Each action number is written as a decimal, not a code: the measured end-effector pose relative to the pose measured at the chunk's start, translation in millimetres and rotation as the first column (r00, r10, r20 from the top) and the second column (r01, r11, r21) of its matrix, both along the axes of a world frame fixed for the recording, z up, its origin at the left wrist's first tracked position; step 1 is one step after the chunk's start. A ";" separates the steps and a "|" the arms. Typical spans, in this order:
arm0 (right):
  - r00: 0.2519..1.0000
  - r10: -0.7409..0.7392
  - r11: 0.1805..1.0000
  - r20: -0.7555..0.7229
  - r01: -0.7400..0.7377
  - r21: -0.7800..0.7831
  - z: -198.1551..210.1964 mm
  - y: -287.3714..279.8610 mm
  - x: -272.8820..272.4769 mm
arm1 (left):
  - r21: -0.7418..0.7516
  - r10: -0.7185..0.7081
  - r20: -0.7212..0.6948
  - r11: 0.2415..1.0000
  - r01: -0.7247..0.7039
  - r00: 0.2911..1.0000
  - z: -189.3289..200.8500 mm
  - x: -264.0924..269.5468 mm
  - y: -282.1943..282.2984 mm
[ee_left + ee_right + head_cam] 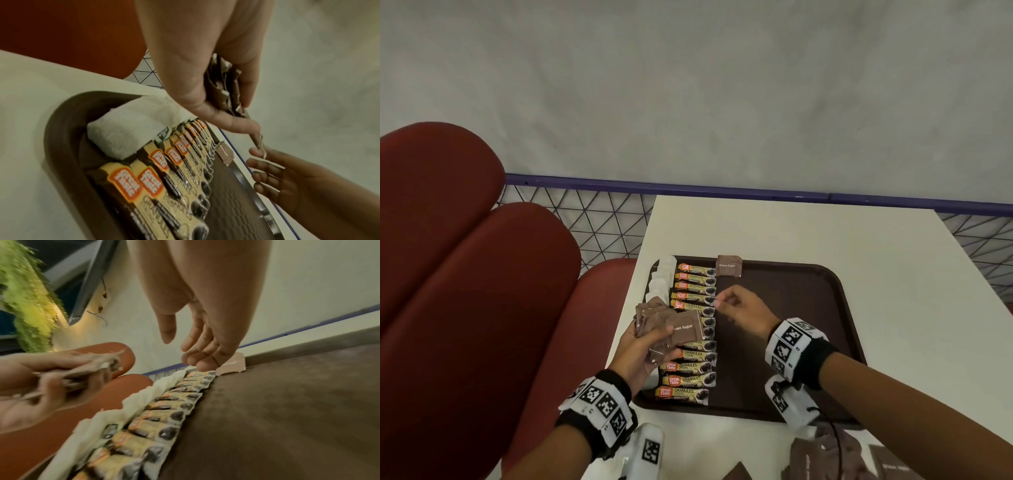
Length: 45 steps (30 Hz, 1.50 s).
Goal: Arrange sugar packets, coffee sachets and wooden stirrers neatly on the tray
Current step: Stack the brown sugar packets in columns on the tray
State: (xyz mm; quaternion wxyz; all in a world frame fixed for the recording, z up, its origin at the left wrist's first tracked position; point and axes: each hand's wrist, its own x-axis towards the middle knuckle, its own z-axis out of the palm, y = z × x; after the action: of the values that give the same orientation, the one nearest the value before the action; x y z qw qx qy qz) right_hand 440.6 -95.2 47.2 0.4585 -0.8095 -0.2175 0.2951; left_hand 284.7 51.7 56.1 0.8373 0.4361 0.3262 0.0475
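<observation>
The right hand (197, 331) hangs over the dark brown tray (287, 402), fingers loosely extended and holding nothing. Its fingertips (203, 365) sit over the far end of a row of coffee sachets (164, 417), which runs beside a line of white packets (131, 402). One brown sugar packet (232, 365) lies at the far rim. The left hand (41, 386) (blurred) grips a bundle of brown packets (88, 371).
</observation>
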 end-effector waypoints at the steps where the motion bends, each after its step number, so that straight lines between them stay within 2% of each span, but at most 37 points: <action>1: 0.999 0.046 0.999 -0.026 -0.046 0.009 3.2 -1.1 -7.7 | 0.003 0.001 -0.007 1.000 -0.001 1.000 -0.5 0.3 -1.6; 4: 0.990 0.098 0.994 -0.103 -0.093 0.057 10.5 -2.3 -26.8 | 0.027 -0.007 -0.016 1.000 0.007 1.000 -0.9 2.7 -6.2; 10: 0.982 0.070 0.992 -0.175 -0.050 0.113 8.5 -2.4 -42.6 | -0.001 -0.007 0.006 1.000 0.007 1.000 -1.4 10.0 -12.6; 14: 0.984 -0.027 0.990 -0.178 0.051 0.132 8.1 -5.5 -38.1 | -0.028 -0.011 0.004 1.000 0.011 1.000 -1.1 12.8 -12.1; 17: 0.978 -0.167 0.978 -0.122 0.179 0.103 6.1 -9.3 -22.2 | -0.078 0.038 -0.014 0.996 -0.039 0.999 -5.1 14.2 -6.3; 21: 0.936 -0.348 0.937 -0.046 0.348 0.007 -8.2 -8.8 17.6 | -0.102 0.064 -0.019 0.993 -0.066 0.998 -10.1 15.0 2.8; 24: 0.906 -0.424 0.903 0.019 0.424 -0.062 -18.5 -2.9 46.0 | -0.117 0.066 -0.019 0.991 -0.068 0.998 -12.1 14.5 8.1; 26: 0.900 -0.432 0.893 0.059 0.436 -0.115 -22.3 1.4 58.3 | -0.118 0.064 -0.012 0.991 -0.065 0.998 -13.4 13.2 11.5; 32: 0.899 -0.434 0.875 0.056 0.435 -0.211 -37.3 21.8 84.2 | -0.089 0.056 0.034 0.995 -0.053 0.998 -11.8 9.1 17.6; 36: 0.924 -0.368 0.877 0.104 0.382 -0.290 -41.9 33.5 88.9 | -0.081 0.052 0.024 0.995 -0.050 0.998 -11.7 7.0 21.1; 45: 0.940 -0.246 0.802 0.236 0.334 -0.495 -44.2 36.8 95.5 | -0.107 0.070 0.019 0.992 -0.067 0.997 -9.5 1.3 26.7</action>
State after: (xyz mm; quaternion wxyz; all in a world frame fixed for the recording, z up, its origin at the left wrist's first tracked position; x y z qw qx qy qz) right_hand 536.1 -58.5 3.0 0.2391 -0.9487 -0.0375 0.2035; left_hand 286.0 78.4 46.6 0.8610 0.3787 0.3336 0.0636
